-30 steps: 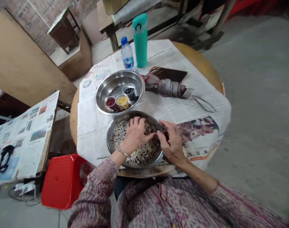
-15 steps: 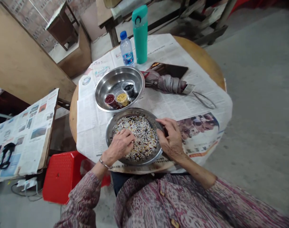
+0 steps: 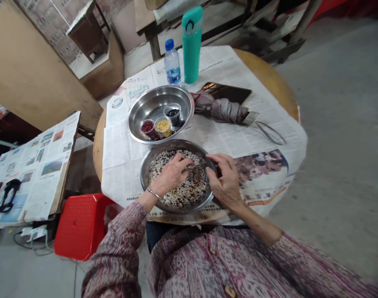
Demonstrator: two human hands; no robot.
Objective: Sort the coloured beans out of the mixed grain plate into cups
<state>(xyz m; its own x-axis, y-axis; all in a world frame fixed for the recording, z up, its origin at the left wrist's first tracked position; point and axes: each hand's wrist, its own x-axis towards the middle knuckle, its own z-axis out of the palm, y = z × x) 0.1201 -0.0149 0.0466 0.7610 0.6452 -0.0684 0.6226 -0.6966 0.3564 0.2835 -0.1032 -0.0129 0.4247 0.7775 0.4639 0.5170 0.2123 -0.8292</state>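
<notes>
A steel basin (image 3: 176,145) near the table's front edge holds a mix of white, yellow, dark red and black grains and beans (image 3: 184,194). My left hand (image 3: 173,170), with a bracelet on its wrist, is over the mix; its fingers are bent down, thumb apart, fingertips at the grains. At the right rim of this basin, my right hand (image 3: 225,182) grips the edge between thumb and fingers. Just behind stands a second steel basin (image 3: 145,105). Inside it are clear cups of dark red beans (image 3: 147,126), yellow beans (image 3: 163,125) and black beans (image 3: 173,112).
Newspaper (image 3: 114,165) covers the round table. On it are a water bottle (image 3: 172,66), a teal flask (image 3: 191,49), a folded umbrella (image 3: 221,108) and a dark phone-like slab (image 3: 235,92). A red stool (image 3: 80,223) and another newspaper-covered table (image 3: 36,165) stand left.
My left hand has moved forward and right across the grains, its thumb now apart from the fingers. My right hand keeps its place at the rim. The view has shifted slightly.
</notes>
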